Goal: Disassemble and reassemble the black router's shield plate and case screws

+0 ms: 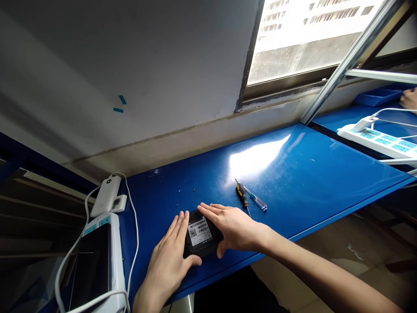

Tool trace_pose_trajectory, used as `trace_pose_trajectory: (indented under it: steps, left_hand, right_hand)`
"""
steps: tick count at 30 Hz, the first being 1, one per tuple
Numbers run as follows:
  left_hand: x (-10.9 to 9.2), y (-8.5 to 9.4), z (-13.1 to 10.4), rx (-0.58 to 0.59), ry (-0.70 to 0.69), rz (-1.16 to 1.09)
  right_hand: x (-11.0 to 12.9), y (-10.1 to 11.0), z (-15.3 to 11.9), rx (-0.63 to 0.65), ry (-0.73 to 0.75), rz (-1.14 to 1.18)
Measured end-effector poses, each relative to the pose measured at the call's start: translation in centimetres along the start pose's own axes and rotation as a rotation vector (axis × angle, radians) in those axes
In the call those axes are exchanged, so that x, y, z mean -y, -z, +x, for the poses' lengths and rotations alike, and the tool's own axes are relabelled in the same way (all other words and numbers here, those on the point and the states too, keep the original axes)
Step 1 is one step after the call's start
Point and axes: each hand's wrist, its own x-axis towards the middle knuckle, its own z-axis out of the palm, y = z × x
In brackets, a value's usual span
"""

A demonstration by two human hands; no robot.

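Label: a white sticker (200, 232) on the black device shows a QR code and several barcodes; its printed lines are too small to read.
Black device: flat, near the worktop's (293, 182) near edge, toward its near left corner, between both hands.
Left hand (172, 252): against the device's left side, fingers straight, thumb spread apart from them; pressure cannot be told.
Right hand (230, 226): against the device's right side, fingers stretched toward its far corner, thumb apart from them by its near side.
Small screws: three tiny pieces, apart, between the device and the worktop's far edge.
Screwdrivers: a black-and-yellow one (242, 194) and a clear-handled one (259, 202), side by side beyond the right hand.
Left edge: a white power bank (104, 198) with a round dark mark; a dark-screened slab (93, 265) on a white socket strip (117, 256).
Blue tray (374, 96): on the neighbouring worktop, contents unclear; another person's hand (409, 99) beside it.
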Motion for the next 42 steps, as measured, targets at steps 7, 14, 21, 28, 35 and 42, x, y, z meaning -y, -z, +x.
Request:
trace_pose_trajectory:
  steps: [7, 14, 21, 28, 35, 42]
  left_hand:
    - [-0.7, 0.2, 0.2, 0.011, -0.021, 0.167]
    - [-1.4, 0.3, 0.3, 0.029, -0.018, 0.268]
    - [-2.6, 1.3, 0.4, 0.103, 0.023, 0.301]
    - [-3.4, 1.8, 0.9, 0.153, 0.05, 0.329]
    - [-3.1, 1.9, 0.7, 0.157, 0.064, 0.278]
    - [-1.9, 0.5, 0.3, -0.027, 0.027, 0.147]
  right_hand:
    - [0.4, -0.2, 0.4, 0.005, 0.014, -0.068]
    - [0.4, -0.5, 1.0, -0.012, 0.027, -0.125]
    - [0.1, -0.7, 1.2, 0.011, 0.019, -0.138]
    - [0.4, -0.3, 1.2, 0.03, 0.027, -0.137]
    - [0.2, -0.4, 1.2, 0.008, 0.032, -0.121]
    - [-0.2, -0.7, -0.1, -0.049, 0.054, -0.018]
